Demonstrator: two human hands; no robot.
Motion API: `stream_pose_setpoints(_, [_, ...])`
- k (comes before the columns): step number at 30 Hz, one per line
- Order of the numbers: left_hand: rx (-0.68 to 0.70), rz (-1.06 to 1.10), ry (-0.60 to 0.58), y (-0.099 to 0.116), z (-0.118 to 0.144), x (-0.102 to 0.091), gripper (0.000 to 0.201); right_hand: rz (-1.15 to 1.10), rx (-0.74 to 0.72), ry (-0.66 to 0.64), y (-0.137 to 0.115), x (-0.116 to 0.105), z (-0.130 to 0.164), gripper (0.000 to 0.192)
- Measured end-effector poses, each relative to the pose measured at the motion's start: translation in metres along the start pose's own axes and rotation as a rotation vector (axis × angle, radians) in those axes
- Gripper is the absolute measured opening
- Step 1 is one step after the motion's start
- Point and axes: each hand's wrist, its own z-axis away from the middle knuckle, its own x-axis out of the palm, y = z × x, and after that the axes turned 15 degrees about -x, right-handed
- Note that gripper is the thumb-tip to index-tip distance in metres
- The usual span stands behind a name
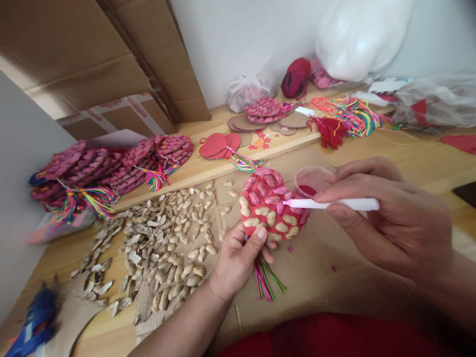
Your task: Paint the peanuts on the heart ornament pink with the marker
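Observation:
My left hand [241,253] grips the lower edge of a round red disc [250,187] covered with glued peanut shells, its thumb on the front. The disc's upper shells are pink; the lower ones keep their natural tan. Pink and green tassel strands [266,280] hang below it. In my right hand [390,218], a white pen-like brush [353,204] is pinched between thumb and fingers, its pink tip at a shell near the disc's middle. Just behind those fingers is a small clear cup [314,176] with dark pink liquid; whether the fingers touch it I cannot tell.
Loose peanut shells [174,248] spread over cardboard at left. Stacked pink shell discs with tassels [111,168] stand behind them. A blue glue gun [35,322] lies front left. On the back ledge are red discs [215,146], coloured strings [357,116], yarn [296,78] and bags.

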Motion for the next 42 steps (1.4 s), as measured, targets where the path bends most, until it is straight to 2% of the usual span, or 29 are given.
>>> stream_pose_setpoints(13, [0.003,-0.065,0.025,0.0027,0.0009,0.0027,0.032,0.011,0.025,0.024,0.0002,0.0017,0.0014,0.019])
stream_pose_setpoints(21, [-0.017,-0.075,0.049,0.0062,0.0016,0.006,0.036,0.059,-0.114,-0.05,0.0008,-0.0002,-0.0002,0.016])
stream_pose_setpoints(25, [-0.021,-0.078,0.051,0.0066,0.0019,0.0066,0.036,0.042,-0.093,-0.051,-0.0017,-0.0008,-0.0021,0.017])
stream_pose_setpoints(31, [-0.014,-0.1,0.047,0.0083,0.0034,0.0076,0.036,0.068,-0.171,-0.082,-0.0026,0.0029,-0.0015,0.018])
stream_pose_setpoints(36, [-0.019,-0.102,0.056,0.0083,0.0032,0.0086,0.038,0.092,-0.15,-0.071,-0.003,0.0005,-0.002,0.015])
stream_pose_setpoints(42, [-0.018,-0.116,0.076,0.0083,0.0022,0.0083,0.038,0.042,-0.148,-0.154,-0.0019,0.0029,0.0005,0.015])
